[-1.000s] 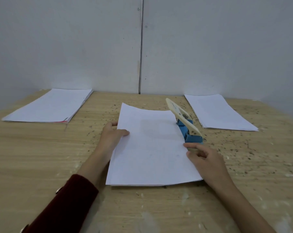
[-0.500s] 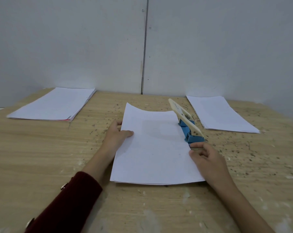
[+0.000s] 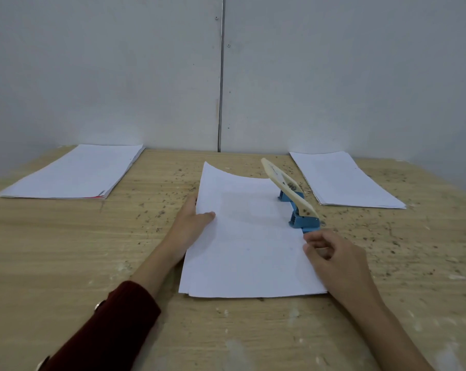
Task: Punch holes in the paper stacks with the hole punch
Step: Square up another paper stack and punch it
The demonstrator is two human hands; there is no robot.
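Paper, three lots in all, on one wooden bench. Middle stack lies in front of the person, its right edge pushed into the slot of the one hole punch, far left corner curling up off the bench. Left stack sits far left near the wall, thicker, with a red edge showing at its near corner. Right stack sits far right, just beyond the punch, not touching it.

Hole punch: blue base, cream lever raised and tilted up toward the back (not pressed down). It stands at the right side of the middle stack, between that stack and the right one.

Hands, two, both bare. Left hand grips the left edge of the middle stack, thumb on top of the sheets, fingers hidden under or behind the paper. Dark red sleeve with two metal buttons covers that forearm. Right hand rests at the right edge of the same stack, just near of the punch's base, fingers curled in loosely with the tips on the paper edge; whether it pinches the sheets or only presses on them, cannot tell. It does not touch the lever.

Bench top is speckled with small dark bits, densest around the punch. Grey panel wall behind, one vertical seam.
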